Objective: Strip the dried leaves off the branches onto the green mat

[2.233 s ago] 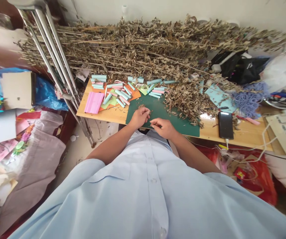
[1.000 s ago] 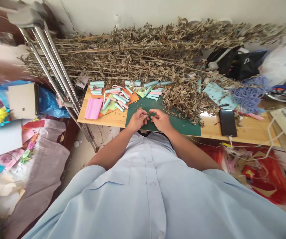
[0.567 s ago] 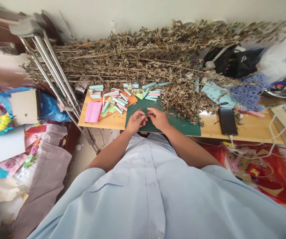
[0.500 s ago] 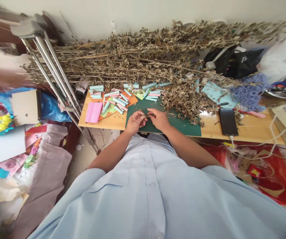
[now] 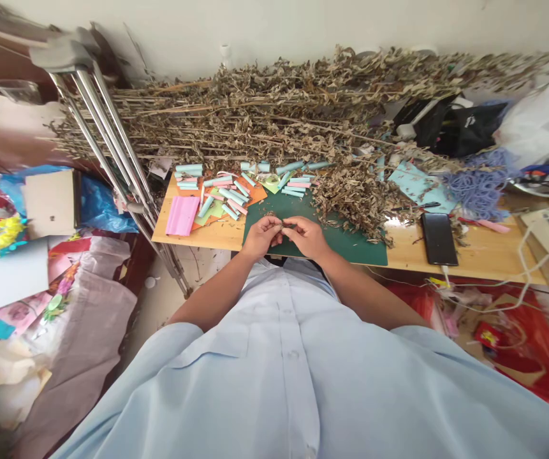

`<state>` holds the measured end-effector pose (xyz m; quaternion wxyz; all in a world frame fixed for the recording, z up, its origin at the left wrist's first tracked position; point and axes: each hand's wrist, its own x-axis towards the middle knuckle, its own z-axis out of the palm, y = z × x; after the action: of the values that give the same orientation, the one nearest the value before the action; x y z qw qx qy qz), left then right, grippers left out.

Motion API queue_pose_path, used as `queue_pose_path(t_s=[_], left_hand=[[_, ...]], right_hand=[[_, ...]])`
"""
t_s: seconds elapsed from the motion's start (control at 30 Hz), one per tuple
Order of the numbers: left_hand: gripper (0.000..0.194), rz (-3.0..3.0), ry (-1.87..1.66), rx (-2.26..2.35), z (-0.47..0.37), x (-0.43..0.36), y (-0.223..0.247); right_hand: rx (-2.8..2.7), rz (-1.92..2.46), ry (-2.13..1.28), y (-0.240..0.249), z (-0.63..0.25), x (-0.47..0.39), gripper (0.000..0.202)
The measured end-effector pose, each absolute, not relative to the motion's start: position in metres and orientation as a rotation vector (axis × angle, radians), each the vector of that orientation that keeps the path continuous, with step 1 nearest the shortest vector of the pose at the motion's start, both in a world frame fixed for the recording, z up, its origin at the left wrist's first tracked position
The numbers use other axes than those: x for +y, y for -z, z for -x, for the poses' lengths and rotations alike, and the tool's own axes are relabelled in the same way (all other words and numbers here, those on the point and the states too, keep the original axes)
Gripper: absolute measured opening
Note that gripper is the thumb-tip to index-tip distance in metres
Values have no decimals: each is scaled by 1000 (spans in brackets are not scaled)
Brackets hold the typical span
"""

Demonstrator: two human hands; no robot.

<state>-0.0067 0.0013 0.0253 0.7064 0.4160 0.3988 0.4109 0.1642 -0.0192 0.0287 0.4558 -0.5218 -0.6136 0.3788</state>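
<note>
My left hand [image 5: 261,236] and my right hand [image 5: 307,236] meet over the near edge of a dark green cutting mat [image 5: 351,245]. Both are closed, thumbs and fingertips pinched together around a small brownish bit that looks like dried leaf. The fingers largely cover it. Just beyond my right hand lies a heap of crumpled dried leaves [image 5: 351,197], spilling onto the mat. To the left of the mat, several small rolled tubes of blue and pink paper [image 5: 233,196] rest on orange and green sheets. A pink paper stack [image 5: 181,215] is at the table's left end.
Long dried leafy stalks [image 5: 255,115] run along the wall behind the table. Metal crutches [image 5: 106,127] lean at the left. A black phone [image 5: 439,238] with a cable, a light blue sheet [image 5: 420,185] and purple yarn [image 5: 479,182] are on the right. Red bags [image 5: 537,344] sit below.
My fingertips have come closer together, the right hand shifting slightly towards the left one. The whole view has moved a little. The tubes and the leaf heap stay where they were.
</note>
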Motion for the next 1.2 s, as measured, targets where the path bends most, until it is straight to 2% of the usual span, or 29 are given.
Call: queue_pose_path(t_s=[0.27,0.6,1.03,1.2], left_hand=[[29,-1035,-930,846,6,1,-23],[24,-1017,-894,989,0,2,-28],[39,-1015,-858,927,5,4,-27],[26,-1054,-874,1038,0,0,-28]], right_hand=[[-1477,1382,-932,-29,-157,-18,23],[-1545,1412,-887,-25,-158,-23,15],[-1505,1480,-925,-34,-161,-25,19],[-1552,1469,-883,-28,-162,-26,19]])
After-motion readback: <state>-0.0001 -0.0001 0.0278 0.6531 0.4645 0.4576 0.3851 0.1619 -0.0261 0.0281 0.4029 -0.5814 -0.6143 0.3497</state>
